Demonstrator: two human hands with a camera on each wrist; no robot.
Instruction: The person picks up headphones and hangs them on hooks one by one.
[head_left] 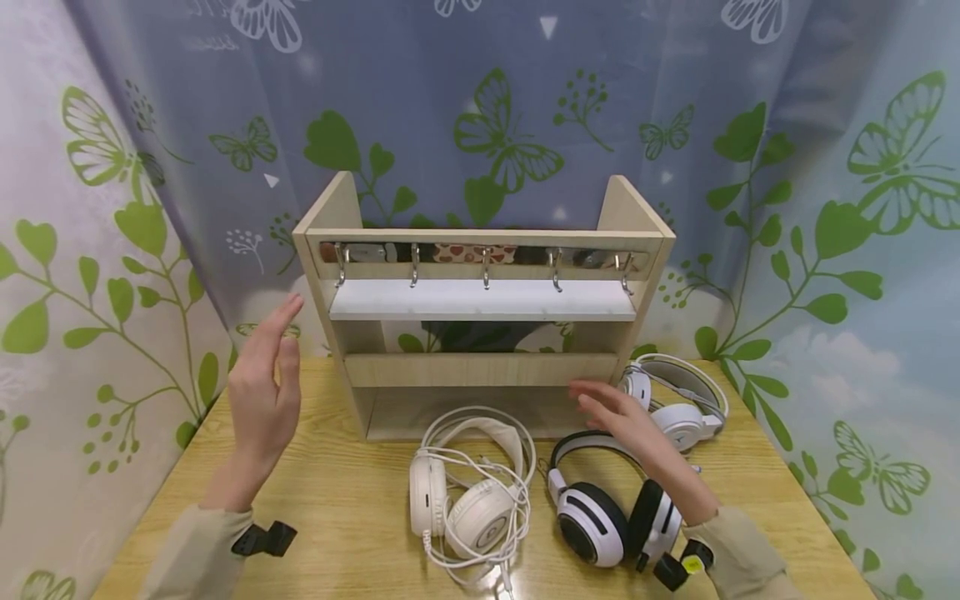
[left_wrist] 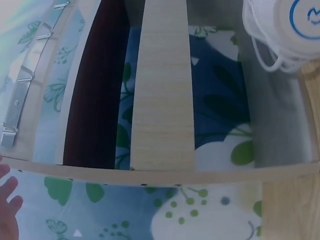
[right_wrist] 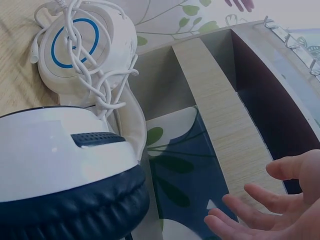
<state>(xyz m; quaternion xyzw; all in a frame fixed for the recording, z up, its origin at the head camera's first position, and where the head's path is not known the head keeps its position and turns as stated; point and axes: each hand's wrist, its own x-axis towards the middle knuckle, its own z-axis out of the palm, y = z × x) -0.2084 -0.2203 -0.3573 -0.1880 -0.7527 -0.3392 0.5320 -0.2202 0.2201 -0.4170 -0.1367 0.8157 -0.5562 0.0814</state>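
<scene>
My left hand is raised at the left side of a small wooden shelf rack, fingers straight and holding nothing. In front of the rack's lower right part, my right hand reaches over the headphones with its fingers loosely spread and nothing in them. Cream-white headphones, their cable wound about them, lie before the rack between the hands. Black-and-white headphones lie below the right forearm, which partly hides them. In the right wrist view, the right fingers are close to the rack's wooden crossbar.
Several metal hooks line the rack's upper bar, above a white shelf board. White headphones with a grey band lie at the rack's right side. The wooden table meets a patterned curtain behind and at both sides.
</scene>
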